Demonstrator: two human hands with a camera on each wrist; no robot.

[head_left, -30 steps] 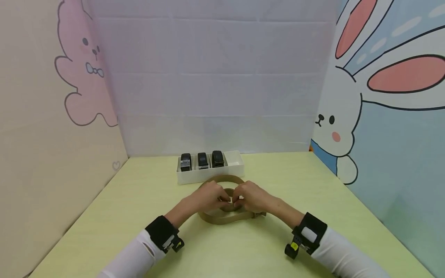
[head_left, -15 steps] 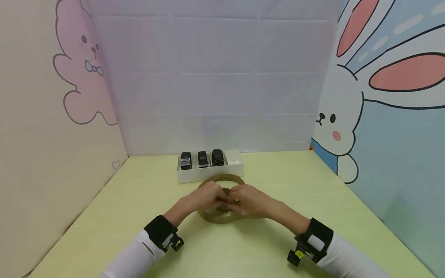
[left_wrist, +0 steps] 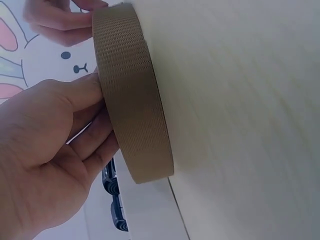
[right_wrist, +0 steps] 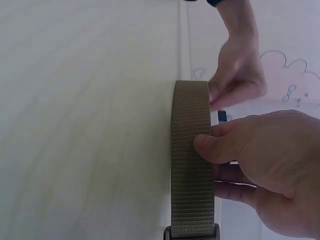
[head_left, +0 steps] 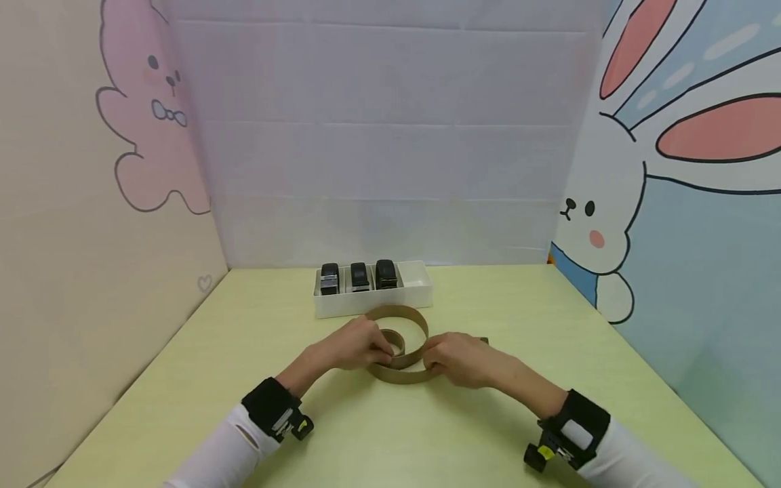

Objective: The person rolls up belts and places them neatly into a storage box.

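Observation:
A tan webbing belt (head_left: 398,378) stands on its edge on the table, wound in a small inner coil within a wider loop. My left hand (head_left: 354,344) pinches the inner coil from the left; in the left wrist view its fingertips are hidden behind the belt band (left_wrist: 130,95). My right hand (head_left: 460,359) pinches the outer band on the right. The right wrist view has the right thumb (right_wrist: 212,147) on the band's outer face and the other fingers behind it. A dark metal buckle (right_wrist: 192,234) sits at the band's near end there.
Behind the belt stands a white divided box (head_left: 372,305) holding three rolled black belts (head_left: 360,276), with a bare compartment at its right. The pale yellow table (head_left: 549,318) is bordered by a back panel and printed side panels (head_left: 702,271).
My right hand has moved right, away from the left hand, and now pinches the outer band. The left hand has stayed near the inner coil. The outer loop has changed shape, narrowing.

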